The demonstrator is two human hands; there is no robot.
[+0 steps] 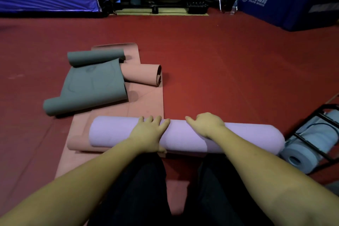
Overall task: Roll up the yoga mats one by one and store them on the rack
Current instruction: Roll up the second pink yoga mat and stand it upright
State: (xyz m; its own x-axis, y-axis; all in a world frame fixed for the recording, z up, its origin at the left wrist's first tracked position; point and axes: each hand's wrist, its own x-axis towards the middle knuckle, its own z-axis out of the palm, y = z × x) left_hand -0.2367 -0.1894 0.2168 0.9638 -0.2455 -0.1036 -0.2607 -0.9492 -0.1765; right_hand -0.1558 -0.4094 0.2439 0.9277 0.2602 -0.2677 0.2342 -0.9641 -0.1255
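lilac mat (183, 137) fully rolled | both hands on top, L (149, 136) R (206, 124)

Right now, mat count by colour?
Purple: 1, rolled purple mat under both hands
Grey: 1, grey mat, curled ends
Pink: 1, pink mat, partly unrolled
Light blue: 2, blue rolls at the rack
Total: 5

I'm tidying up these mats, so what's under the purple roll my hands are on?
The purple roll lies across a flat pink mat, whose near curl pokes out at its left end. Whatever sits beneath its middle and right end is hidden.
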